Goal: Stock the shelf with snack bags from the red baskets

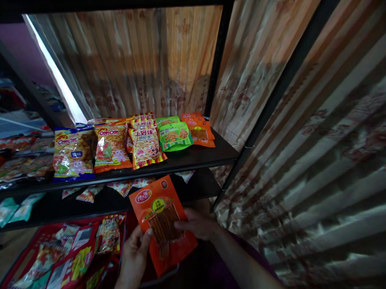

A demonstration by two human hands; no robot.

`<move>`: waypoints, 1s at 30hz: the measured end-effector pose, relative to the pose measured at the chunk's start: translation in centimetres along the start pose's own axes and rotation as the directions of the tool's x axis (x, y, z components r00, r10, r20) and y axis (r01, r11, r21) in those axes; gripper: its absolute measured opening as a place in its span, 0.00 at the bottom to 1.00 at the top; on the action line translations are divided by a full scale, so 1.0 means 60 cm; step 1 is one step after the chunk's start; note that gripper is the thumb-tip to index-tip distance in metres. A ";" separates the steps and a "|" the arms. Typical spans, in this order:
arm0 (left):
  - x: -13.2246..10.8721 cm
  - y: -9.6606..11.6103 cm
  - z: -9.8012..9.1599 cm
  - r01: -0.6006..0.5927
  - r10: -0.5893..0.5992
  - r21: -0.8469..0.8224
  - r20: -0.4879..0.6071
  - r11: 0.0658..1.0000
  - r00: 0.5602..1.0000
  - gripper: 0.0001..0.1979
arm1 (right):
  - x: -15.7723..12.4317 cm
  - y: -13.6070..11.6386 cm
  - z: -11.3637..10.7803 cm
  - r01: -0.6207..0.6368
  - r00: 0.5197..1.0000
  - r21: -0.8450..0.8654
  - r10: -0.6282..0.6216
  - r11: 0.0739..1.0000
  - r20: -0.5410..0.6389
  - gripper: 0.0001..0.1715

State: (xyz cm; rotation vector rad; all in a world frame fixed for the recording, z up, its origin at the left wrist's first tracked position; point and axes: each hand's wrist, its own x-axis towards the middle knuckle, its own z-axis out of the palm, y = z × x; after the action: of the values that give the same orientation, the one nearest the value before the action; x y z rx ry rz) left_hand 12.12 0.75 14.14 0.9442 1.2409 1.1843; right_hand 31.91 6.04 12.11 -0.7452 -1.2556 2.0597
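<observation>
Between my two hands is an orange snack packet with a clear window showing brown strips inside. My left hand grips its left edge, thumb on the front. On its right edge, my right hand also presses a thumb over the front; the fingers behind the packet are hidden. The packet is tilted and held in front of the black shelf. Similar orange packets stand at that shelf's right end, beside green snack bags and red-and-yellow snack bags.
Farther left on the shelf are an orange snack bag, a blue-edged snack bag and dark packets. Teal packets lie on the lower shelf. A red basket below holds assorted snacks. A black post and pleated curtain stand right.
</observation>
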 end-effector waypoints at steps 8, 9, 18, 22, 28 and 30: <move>0.095 0.123 0.137 -0.213 0.212 -0.009 0.174 0.977 0.962 0.11 | -0.070 -0.117 -0.022 0.308 0.848 -0.151 -0.343 0.939 -0.404 0.25; 0.112 0.133 0.159 -0.229 0.228 -0.018 0.193 0.973 0.954 0.10 | -0.076 -0.134 -0.034 0.320 0.808 -0.200 -0.377 0.926 -0.453 0.25; 0.238 0.175 0.361 -0.073 0.100 -0.111 0.264 0.991 0.959 0.26 | -0.059 -0.318 -0.210 -0.132 0.323 -0.730 -0.667 0.671 -0.671 0.22; 0.289 0.156 0.402 -0.159 0.139 0.062 0.242 0.985 0.960 0.25 | -0.030 -0.356 -0.257 -0.353 0.270 -0.748 -0.705 0.562 -0.656 0.22; 0.323 0.138 0.401 -0.268 0.219 0.213 0.228 0.940 0.949 0.22 | 0.023 -0.362 -0.314 -0.211 0.365 -0.711 -0.621 0.671 -0.694 0.19; 0.319 0.138 0.398 -0.353 0.293 0.308 0.225 0.884 0.929 0.22 | 0.038 -0.364 -0.327 -0.136 0.393 -0.670 -0.581 0.730 -0.713 0.20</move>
State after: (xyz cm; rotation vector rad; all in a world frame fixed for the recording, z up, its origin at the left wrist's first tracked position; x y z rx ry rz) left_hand 33.49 22.90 21.67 1.5340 1.1996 1.1277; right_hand 49.14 26.86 23.90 -1.5970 -1.2174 0.5798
